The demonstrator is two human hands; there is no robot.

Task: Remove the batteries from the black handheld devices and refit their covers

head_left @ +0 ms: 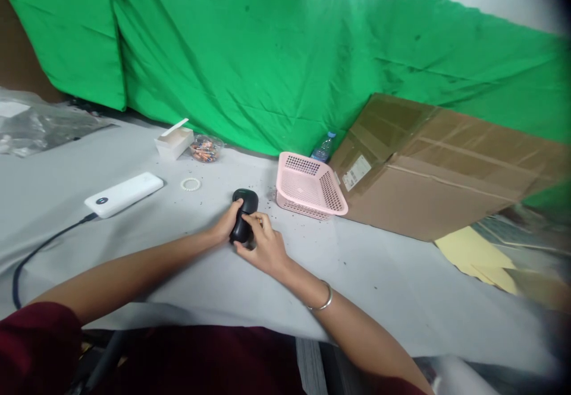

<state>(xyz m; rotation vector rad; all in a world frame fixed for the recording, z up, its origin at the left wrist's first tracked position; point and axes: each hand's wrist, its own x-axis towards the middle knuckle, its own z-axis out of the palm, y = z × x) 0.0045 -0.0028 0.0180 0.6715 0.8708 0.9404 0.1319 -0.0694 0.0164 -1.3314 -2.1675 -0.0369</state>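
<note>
A black, rounded object shaped like a computer mouse [246, 198] is between my two hands, low over the grey-covered table. My left hand [226, 222] grips its left side, with the thumb laid along the top. From the right, my right hand [265, 243] has its fingertips on the object's lower half, the thumb at the near end and the other fingers curled. A metal bangle [329, 297] circles my right wrist. My hands cover part of the object's sides, and its underside is hidden.
Left are a white power bank [127, 196] with a dark cable [40, 240] and a pale beaded ring [191, 184]. Behind stand a small white box [173, 144] and a clear tub [206, 149]. Right are a pink basket [307, 207], bottle [325, 147], cardboard box [428, 193] and yellow paper [473, 255].
</note>
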